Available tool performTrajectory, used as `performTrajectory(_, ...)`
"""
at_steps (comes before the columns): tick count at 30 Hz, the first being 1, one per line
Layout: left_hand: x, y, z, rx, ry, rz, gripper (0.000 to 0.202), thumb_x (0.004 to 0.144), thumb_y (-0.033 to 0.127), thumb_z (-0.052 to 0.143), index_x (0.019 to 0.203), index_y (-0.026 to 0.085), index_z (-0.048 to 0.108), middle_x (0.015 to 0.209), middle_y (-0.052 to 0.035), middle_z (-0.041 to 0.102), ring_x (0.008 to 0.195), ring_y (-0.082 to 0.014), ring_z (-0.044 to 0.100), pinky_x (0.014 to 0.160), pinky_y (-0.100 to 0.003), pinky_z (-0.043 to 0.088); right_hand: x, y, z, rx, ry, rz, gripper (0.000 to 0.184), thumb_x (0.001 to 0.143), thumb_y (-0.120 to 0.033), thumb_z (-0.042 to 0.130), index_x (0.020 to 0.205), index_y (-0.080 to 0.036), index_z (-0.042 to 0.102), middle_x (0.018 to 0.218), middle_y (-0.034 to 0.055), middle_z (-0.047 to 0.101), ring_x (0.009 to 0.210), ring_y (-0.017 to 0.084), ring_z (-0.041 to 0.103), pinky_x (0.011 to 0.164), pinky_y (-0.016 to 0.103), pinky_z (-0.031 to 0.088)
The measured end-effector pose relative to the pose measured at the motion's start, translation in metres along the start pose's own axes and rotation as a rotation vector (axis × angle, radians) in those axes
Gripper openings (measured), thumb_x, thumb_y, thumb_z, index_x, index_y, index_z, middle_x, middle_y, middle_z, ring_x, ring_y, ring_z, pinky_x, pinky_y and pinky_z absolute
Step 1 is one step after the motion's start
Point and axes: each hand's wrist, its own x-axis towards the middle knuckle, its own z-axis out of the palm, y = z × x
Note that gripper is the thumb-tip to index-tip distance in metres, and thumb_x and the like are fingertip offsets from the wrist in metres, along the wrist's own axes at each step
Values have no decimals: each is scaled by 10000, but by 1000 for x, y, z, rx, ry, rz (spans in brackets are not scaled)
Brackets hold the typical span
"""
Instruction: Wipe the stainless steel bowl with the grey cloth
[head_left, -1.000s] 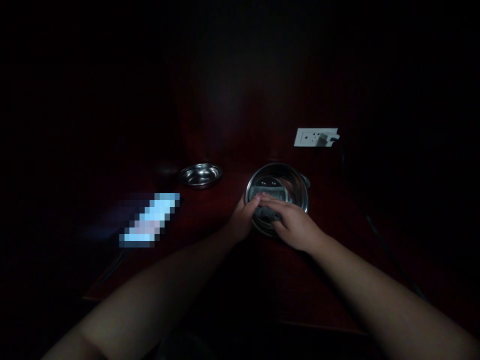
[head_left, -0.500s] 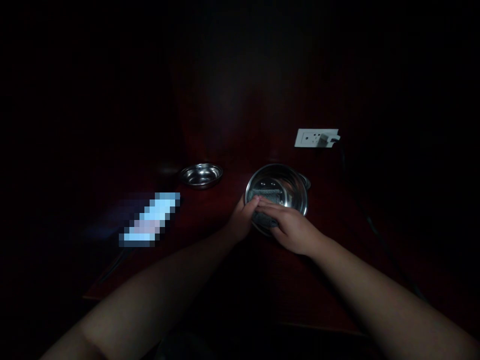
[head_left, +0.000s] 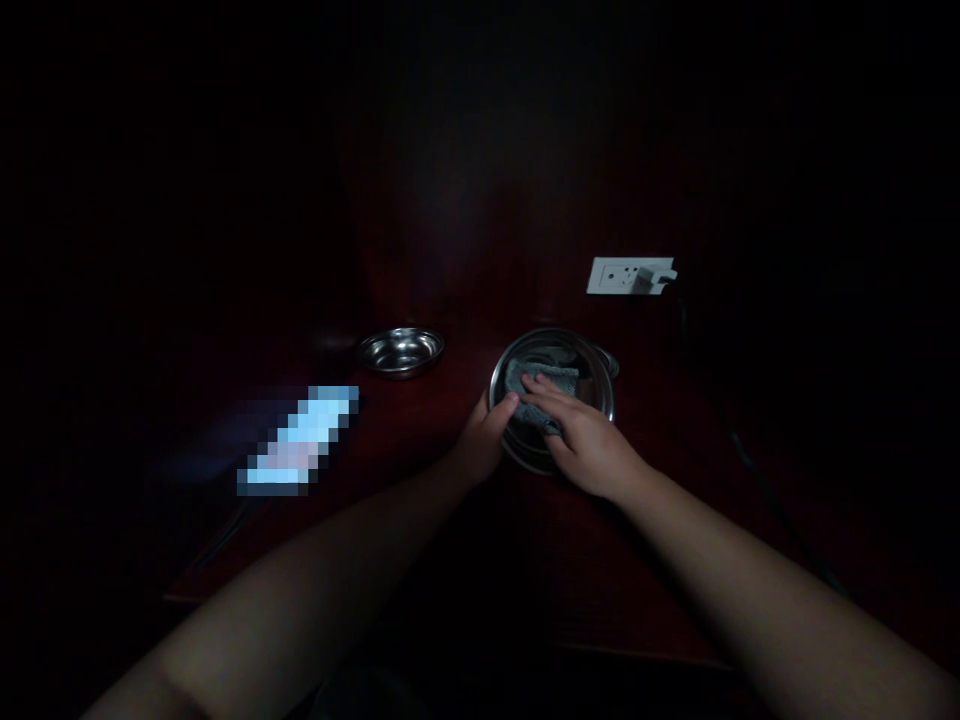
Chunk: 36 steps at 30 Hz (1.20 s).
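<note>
Head view: right hand point(head_left: 581, 435) lies with fingers extended over a gray cloth point(head_left: 559, 374) inside the stainless-steel pot point(head_left: 597, 385); whether it pinches the cloth cannot be told. Left hand point(head_left: 484, 442) grasps the pot's left rim, thumb over the edge. Left of the pot on the dark red table point(head_left: 607, 580): shallow steel dish point(head_left: 403, 350), far; pixelated lit screen point(head_left: 300, 440), nearer. Far right: wall outlet point(head_left: 611, 276).

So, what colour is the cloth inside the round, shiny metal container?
The cloth looks grey, faintly greenish; the head view shows it best, though dimly.
</note>
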Motion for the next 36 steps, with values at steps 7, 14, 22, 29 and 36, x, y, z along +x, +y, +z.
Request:
performTrajectory(7, 2, 0, -1, -8, 28, -18, 430, 742, 368, 634, 1101, 135, 593, 1118, -106, 653, 1086, -265, 576, 967, -394, 398, -2, -6, 1, 67, -70, -85, 688, 646, 2, 413, 1316, -145, 471, 1397, 90, 441, 1354, 196, 288, 1112, 434, 284)
performTrajectory(14, -5, 5, 1, 9, -38, -49, 457, 777, 378, 607, 1170, 149, 566, 1212, -115, 610, 1162, -268, 532, 994, -390, 378, 1, 3, 2, -45, 133, 108, 546, 704, -44, 426, 1237, -92, 536, 1407, 119, 422, 1347, 232, 306, 1114, 445, 281)
performTrajectory(22, -2, 1, -2, -4, 21, -26, 442, 765, 379, 617, 1142, 150, 580, 1171, -112, 631, 1109, -266, 565, 962, -383, 402, -1, -1, 3, 46, -30, -61, 671, 646, 9, 412, 1289, -159, 498, 1413, 89, 416, 1353, 211, 284, 1106, 463, 283)
performTrajectory(29, 0, -2, -5, 12, 13, 2, 385, 776, 391, 597, 1055, 127, 614, 1107, -118, 651, 1056, -258, 589, 948, -382, 413, -3, -4, 4, 105, -42, -107, 635, 642, 14, 423, 1232, -178, 560, 1359, 83, 485, 1322, 227, 341, 1084, 473, 322)
performTrajectory(36, -1, 4, -2, 19, 33, -16, 403, 755, 395, 620, 1073, 149, 607, 1187, -112, 623, 1133, -271, 549, 971, -387, 396, -1, 6, 4, -7, 40, 17, 601, 685, -14, 425, 1258, -160, 527, 1405, 83, 431, 1341, 222, 317, 1109, 471, 280)
